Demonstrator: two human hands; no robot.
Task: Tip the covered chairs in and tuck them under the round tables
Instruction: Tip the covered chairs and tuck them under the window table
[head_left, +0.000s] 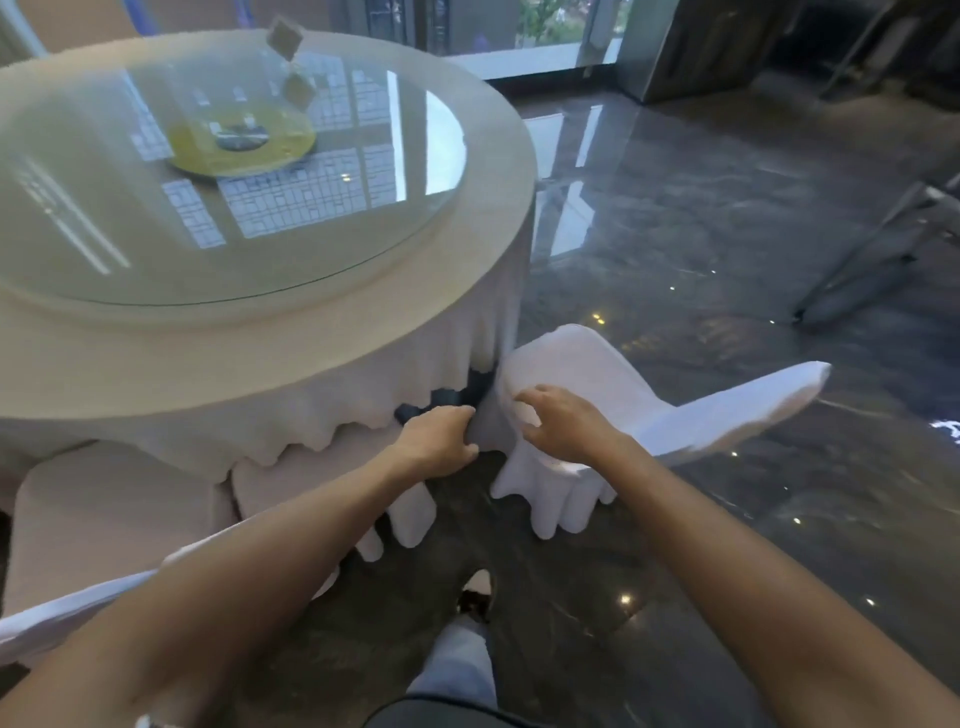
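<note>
A white-covered chair (597, 374) stands at the right side of the round table (467, 270), its seat edge against the hanging tablecloth and its back (743, 410) pointing away to the right. My right hand (563, 421) rests on the seat cover near its front edge, fingers curled into the fabric. My left hand (441, 436) is closed on the hem of the tablecloth (322, 415), lifting it so a dark gap shows beneath. A second covered chair (114, 525) sits at the lower left, its seat partly under the cloth.
A glass turntable (234, 171) with a yellow centre disc lies on the table. Glossy dark stone floor (727, 234) spreads to the right. A metal frame (872, 249) leans at the far right. My leg and shoe (472, 603) are below my hands.
</note>
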